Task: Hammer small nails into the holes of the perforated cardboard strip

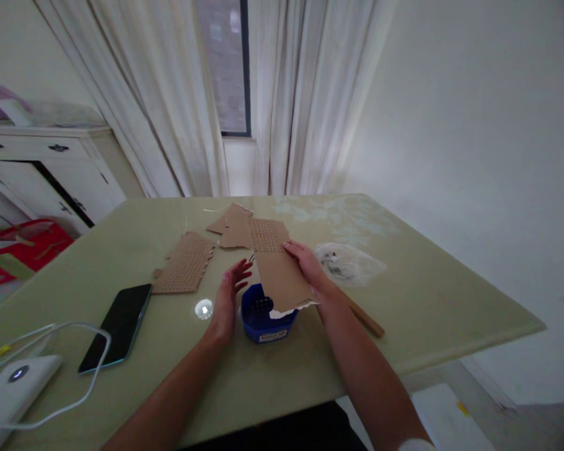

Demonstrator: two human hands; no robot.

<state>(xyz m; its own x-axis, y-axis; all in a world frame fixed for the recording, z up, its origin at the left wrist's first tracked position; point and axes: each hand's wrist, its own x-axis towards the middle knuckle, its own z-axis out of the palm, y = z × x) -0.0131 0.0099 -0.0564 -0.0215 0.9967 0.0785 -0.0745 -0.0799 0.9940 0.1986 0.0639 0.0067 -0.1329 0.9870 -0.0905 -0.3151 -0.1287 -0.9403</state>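
A piece of brown cardboard (282,272), with rows of small holes across its far part and a torn near edge, is gripped at its right side by my right hand (305,262). It is held above a small blue plastic box (269,327) and covers part of it. Inside the box lie some dark items that I cannot make out. My left hand (230,291) is beside the box, fingers spread and apart from the cardboard. Left of it lies a second perforated cardboard piece (185,266). Torn cardboard scraps (237,228) rest farther back.
A clear plastic bag (350,263) with dark bits and a wooden stick (366,318) lie to the right. On the left are a phone (117,326), a white power bank (16,394) and its looping cable (91,382). Curtains and a wall stand beyond the table (432,294).
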